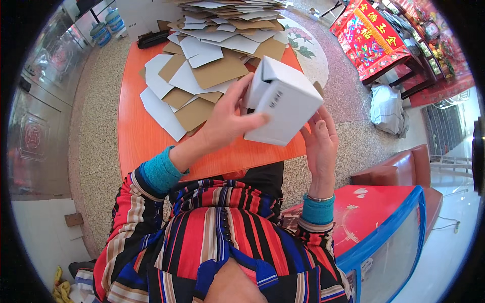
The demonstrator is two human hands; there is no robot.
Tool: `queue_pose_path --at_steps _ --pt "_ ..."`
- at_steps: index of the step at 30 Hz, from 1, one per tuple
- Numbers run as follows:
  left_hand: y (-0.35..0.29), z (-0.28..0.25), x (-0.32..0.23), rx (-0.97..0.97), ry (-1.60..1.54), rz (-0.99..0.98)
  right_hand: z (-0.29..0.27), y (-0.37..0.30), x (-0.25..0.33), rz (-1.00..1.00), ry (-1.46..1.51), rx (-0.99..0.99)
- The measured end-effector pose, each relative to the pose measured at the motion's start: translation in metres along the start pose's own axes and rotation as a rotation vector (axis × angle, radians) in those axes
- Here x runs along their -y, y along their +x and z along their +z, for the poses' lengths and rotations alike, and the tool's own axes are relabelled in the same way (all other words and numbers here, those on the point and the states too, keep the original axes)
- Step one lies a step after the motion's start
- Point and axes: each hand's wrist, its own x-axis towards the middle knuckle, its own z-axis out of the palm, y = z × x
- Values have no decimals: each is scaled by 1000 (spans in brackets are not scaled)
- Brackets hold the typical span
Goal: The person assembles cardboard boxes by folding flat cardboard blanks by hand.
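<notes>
The white carton box [283,103] is held in the air above the near edge of the orange tabletop [136,136], between both hands, in front of the person's chest. It is folded into a closed rectangular shape. Its long axis is tilted: the upper end points up and away toward the pile of flat blanks, and the lower end points down toward the person's right. One broad white face is turned toward the camera, and a narrower side face with dark print is turned toward the left.

The left hand [227,118] is clamped on the box from the left side. Its thumb lies across the lower broad face, and its fingers reach up along the upper left edge. The right hand [319,144] is below and to the right of the box, palm turned toward it, with the fingers extended upward and touching the lower right edge. The fingers of the right hand are loosely spread rather than curled around the box.

Behind the box, a loose heap of flat cardboard blanks [202,70] covers the far part of the tabletop. Some blanks show a white side, others a brown side, and they overlap at mixed angles. A red and blue plastic bin [389,222] stands on the floor at the person's right, near the right forearm.
</notes>
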Motion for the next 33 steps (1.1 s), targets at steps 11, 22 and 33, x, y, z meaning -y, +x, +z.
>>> queue_pose_path --at_steps 11,22,33 --pt "4 -15 10 41 -1017 -472 22 11 27 -167 383 339" --pt "-5 -24 32 251 -1320 -722 46 25 48 -381 -509 401" --pt "-7 -5 24 78 -1002 -739 33 18 33 -87 -625 111"
